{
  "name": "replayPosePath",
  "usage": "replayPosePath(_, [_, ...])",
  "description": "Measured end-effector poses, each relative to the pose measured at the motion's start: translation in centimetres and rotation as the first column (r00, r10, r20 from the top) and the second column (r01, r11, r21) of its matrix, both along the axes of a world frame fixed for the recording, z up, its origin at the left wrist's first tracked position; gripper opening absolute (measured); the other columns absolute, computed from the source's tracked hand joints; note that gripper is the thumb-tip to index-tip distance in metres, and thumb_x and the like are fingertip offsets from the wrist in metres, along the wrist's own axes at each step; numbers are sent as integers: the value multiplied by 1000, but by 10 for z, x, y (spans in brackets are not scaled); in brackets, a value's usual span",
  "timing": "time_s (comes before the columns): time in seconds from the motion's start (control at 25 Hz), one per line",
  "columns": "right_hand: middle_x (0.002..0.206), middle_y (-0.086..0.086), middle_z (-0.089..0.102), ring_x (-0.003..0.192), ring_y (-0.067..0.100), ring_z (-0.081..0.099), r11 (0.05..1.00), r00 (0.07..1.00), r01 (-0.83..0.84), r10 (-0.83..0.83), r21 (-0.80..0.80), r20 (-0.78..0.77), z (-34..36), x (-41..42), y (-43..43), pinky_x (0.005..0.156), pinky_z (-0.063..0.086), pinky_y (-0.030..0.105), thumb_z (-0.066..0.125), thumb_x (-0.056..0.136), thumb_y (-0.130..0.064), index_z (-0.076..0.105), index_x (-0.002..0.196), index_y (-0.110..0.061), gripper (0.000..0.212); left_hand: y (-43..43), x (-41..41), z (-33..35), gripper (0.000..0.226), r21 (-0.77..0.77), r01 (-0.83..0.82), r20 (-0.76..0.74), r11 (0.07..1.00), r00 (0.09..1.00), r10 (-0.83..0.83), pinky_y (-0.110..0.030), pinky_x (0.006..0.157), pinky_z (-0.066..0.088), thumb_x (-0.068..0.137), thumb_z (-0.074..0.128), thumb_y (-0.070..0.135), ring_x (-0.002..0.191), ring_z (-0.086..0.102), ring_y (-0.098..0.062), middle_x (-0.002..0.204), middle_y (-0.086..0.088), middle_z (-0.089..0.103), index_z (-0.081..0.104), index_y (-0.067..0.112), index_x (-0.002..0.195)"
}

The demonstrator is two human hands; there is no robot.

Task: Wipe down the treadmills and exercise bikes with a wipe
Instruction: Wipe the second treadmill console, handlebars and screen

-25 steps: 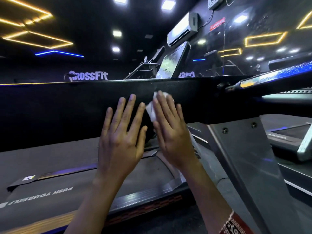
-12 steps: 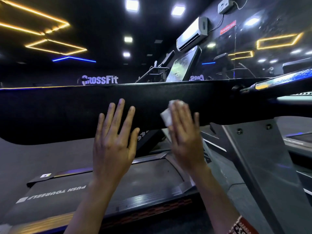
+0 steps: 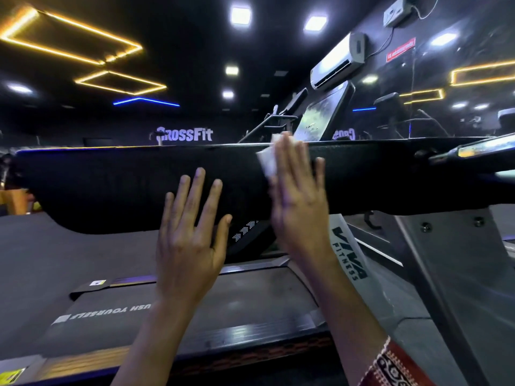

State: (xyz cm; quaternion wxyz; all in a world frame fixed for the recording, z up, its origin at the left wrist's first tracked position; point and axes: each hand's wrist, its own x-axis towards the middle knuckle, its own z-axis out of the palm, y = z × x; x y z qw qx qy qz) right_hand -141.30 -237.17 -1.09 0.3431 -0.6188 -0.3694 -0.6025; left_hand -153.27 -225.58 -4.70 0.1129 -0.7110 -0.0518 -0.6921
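- The right grip is seen with fingers straight and close together, palm turned to the black panel of the treadmill; nothing is pinched, and the white wipe is pressed flat against the panel under the fingers
- The wipe is found under the index side of the right grip, its crumpled edge showing out to the left of that grip and reaching up to the panel's top edge
- The left grip is held just to the left of the right grip and lower, fingers straight and spread, with nothing held; its fingertips are laid over the lower half of the panel, though contact cannot be told for sure
- The two grips are kept apart, a narrow strip of panel being seen between them
- Below both grips the treadmill belt is seen, with upside-down print ending in "YOURSELF" below and to the left of the left grip
- To the lower right of the right grip a grey upright is seen, and a label reading "VIVA FITNESS" is placed just beside the right wrist
- A patterned red sleeve is worn on the right forearm, well below the grip
- Just above the right grip's fingertips, behind the panel, a tilted console screen of a further machine is seen; higher up an air conditioner is mounted on the wall
- Above and to the left of both grips, far behind the panel, a lit "CrossFit" sign is shown
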Motion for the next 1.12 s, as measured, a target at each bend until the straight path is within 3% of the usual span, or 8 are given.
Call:
replayPosePath(0.12, [159, 10, 16, 148, 25, 7, 984, 975, -85, 115, 157, -191, -32, -7, -1, 120, 4, 38, 29, 102, -16, 21, 150, -5, 50, 4, -3, -3, 44, 15, 8, -11, 1000, 1000, -8, -37, 118, 15, 95, 49, 22, 140, 27, -29, 148, -15, 36, 48, 6, 137])
replayPosePath(0.24, [158, 7, 18, 148, 22, 8, 974, 983, -184, 184, -135, -18, -40, -35, 21, 120, 6, 39, 38, 98, -10, 24, 150, -7, 54, 5, -2, -4, 44, 14, 15, -7, 1000, 1000, -15, -37, 117, 16, 95, 48, 21, 140, 27, -29, 148, -17, 36, 47, 5, 137])
replayPosePath(0.32, [156, 7, 27, 146, 22, 18, 972, 988, -88, 113, -219, 103, -15, -27, 18, 120, 11, 41, 40, 98, -15, 31, 148, -9, 51, 4, 0, -5, 44, 12, 28, -7, 1000, 1000, -28, -38, 117, 16, 95, 47, 20, 140, 27, -30, 148, -17, 36, 46, 5, 137])
replayPosePath(0.48, [157, 11, 22, 147, 26, 14, 990, 986, -71, 88, 120, -139, -9, -8, 3, 119, 7, 42, 27, 102, -20, 26, 149, -5, 49, 4, 1, -5, 44, 20, 35, -3, 999, 999, -35, -37, 117, 17, 95, 48, 19, 140, 28, -31, 147, -17, 36, 47, 3, 136])
replayPosePath(0.64, [156, 6, 24, 147, 24, 17, 989, 994, -73, 82, -128, 65, -50, -6, -1, 119, 12, 43, 28, 103, -22, 25, 148, -8, 47, 2, 5, -5, 43, 28, 43, 0, 999, 999, -44, -38, 117, 18, 95, 49, 17, 139, 28, -31, 146, -19, 36, 48, 1, 135])
replayPosePath(0.84, [155, 17, 25, 145, 27, 14, 957, 977, -17, 77, 289, -199, -15, 23, -20, 119, 5, 41, 26, 102, -18, 25, 147, 0, 48, -3, 11, -6, 42, 56, 56, -17, 997, 998, -56, -38, 118, 18, 95, 48, 16, 140, 27, -30, 146, -18, 36, 48, 1, 135])
replayPosePath(1.04, [155, 8, 24, 147, 26, 17, 975, 984, -147, 161, -166, 74, -34, 1, -8, 120, 10, 42, 32, 102, -18, 28, 147, -5, 46, -5, 14, -5, 43, 40, 68, 2, 997, 998, -68, -37, 118, 17, 94, 49, 13, 140, 27, -31, 146, -18, 36, 47, 1, 135])
replayPosePath(1.12, [154, 8, 28, 145, 24, 21, 989, 991, -66, 81, -136, 103, -48, 13, -20, 119, 13, 44, 30, 103, -20, 30, 146, -6, 45, -4, 13, -7, 42, 49, 68, -2, 996, 998, -68, -38, 118, 18, 94, 50, 13, 140, 28, -31, 146, -18, 36, 47, 1, 135])
